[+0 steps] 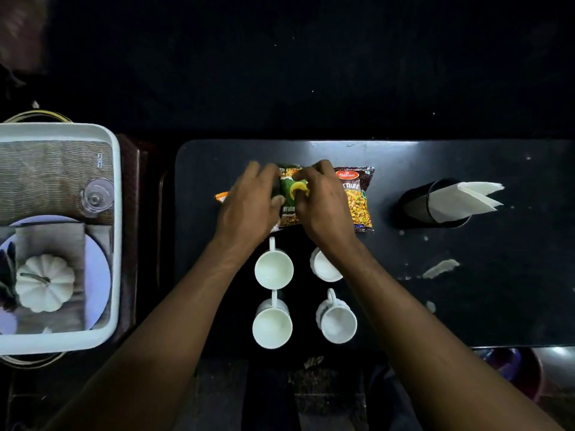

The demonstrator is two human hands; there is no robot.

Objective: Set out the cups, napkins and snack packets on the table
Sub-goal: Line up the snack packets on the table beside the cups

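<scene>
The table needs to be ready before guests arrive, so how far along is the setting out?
Mostly done, it seems. Four white cups stand in a two-by-two block on the black table, and white napkins sit in a black holder. A brown snack packet already lies flat. The left hand and right hand are both on a green packet, placing it. An orange packet edge shows beneath; little seems left.
</scene>
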